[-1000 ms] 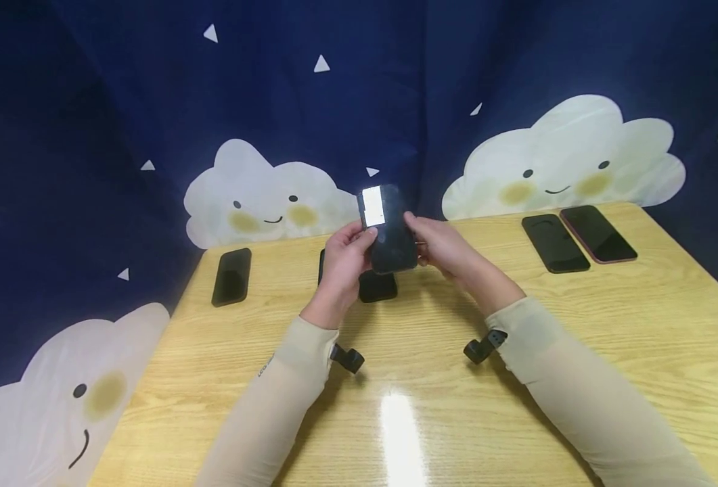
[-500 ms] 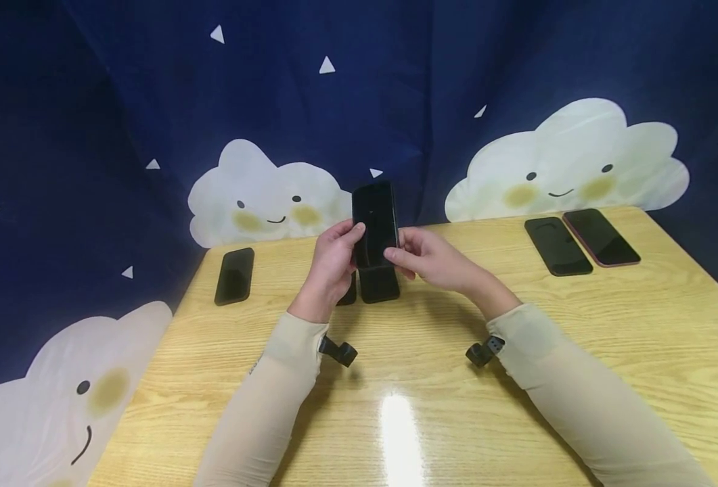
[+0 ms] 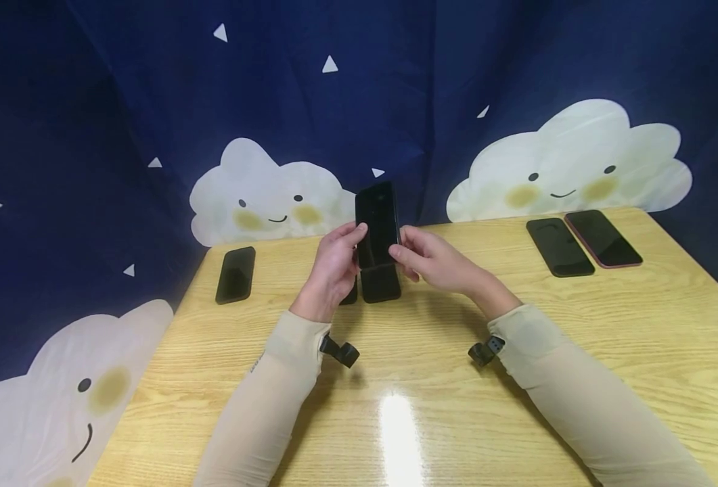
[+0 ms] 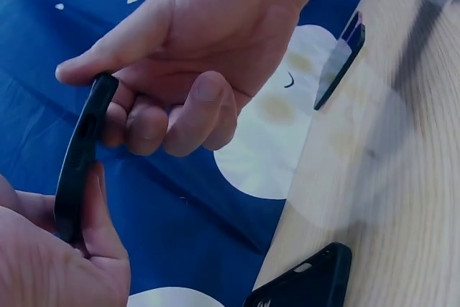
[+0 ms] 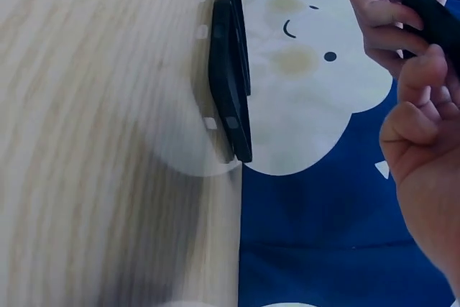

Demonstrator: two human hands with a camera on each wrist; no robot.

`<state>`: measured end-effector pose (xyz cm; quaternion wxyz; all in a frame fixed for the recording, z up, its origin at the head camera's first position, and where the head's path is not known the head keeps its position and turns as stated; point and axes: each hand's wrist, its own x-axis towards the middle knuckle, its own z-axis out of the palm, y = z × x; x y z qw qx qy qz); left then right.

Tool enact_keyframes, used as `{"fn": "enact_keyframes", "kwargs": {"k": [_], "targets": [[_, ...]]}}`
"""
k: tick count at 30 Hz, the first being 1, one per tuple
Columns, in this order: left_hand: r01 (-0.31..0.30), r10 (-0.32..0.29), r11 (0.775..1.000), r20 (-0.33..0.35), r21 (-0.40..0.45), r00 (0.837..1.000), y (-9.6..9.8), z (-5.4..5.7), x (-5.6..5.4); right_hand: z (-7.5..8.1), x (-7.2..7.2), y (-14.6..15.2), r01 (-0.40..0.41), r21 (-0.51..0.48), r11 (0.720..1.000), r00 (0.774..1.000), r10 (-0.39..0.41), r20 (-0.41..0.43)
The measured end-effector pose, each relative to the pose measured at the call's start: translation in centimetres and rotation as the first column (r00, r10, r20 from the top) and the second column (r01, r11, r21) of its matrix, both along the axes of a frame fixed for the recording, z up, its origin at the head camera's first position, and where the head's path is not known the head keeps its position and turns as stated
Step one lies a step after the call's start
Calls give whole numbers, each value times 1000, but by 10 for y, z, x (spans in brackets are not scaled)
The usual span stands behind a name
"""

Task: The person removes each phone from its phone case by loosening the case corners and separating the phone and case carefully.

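Observation:
My left hand [image 3: 334,260] grips the left side of a black phone [image 3: 375,220], thumb on its dark face. The right hand [image 3: 434,260] holds the phone's lower right edge, its thumb on the front and fingers behind. The phone is raised above the table and stands nearly upright in the head view. From the left wrist, the phone [image 4: 85,156] shows edge-on, pinched between both hands. Below it on the table lies another dark phone [image 3: 380,284]; beside that, a further phone [image 3: 350,295] is mostly hidden by my left hand.
On the wooden table [image 3: 432,379], a dark phone [image 3: 235,274] lies at the left. Two more lie side by side at the right: a black phone [image 3: 560,247] and a phone with a reddish edge [image 3: 604,238]. A blue cloud-print curtain [image 3: 395,88] hangs behind the table.
The held phone has turned; the bright white patch seen a second ago is gone and a plain dark face shows. My right hand has shifted down its right edge. Last half second: almost still.

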<state>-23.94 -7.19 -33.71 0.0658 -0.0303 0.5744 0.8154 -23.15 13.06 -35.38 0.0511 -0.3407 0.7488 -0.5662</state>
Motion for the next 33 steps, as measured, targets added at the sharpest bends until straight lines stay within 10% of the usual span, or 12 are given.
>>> {"fn": "enact_keyframes", "kwargs": {"k": [16, 33], "targets": [[-62, 61, 998, -132, -4, 989, 4, -2, 4, 6, -1, 8, -48, -87, 995, 971, 67, 229], [-27, 29, 999, -59, 26, 998, 7, -5, 1, -1, -8, 15, -29, -44, 999, 966, 39, 256]]}}
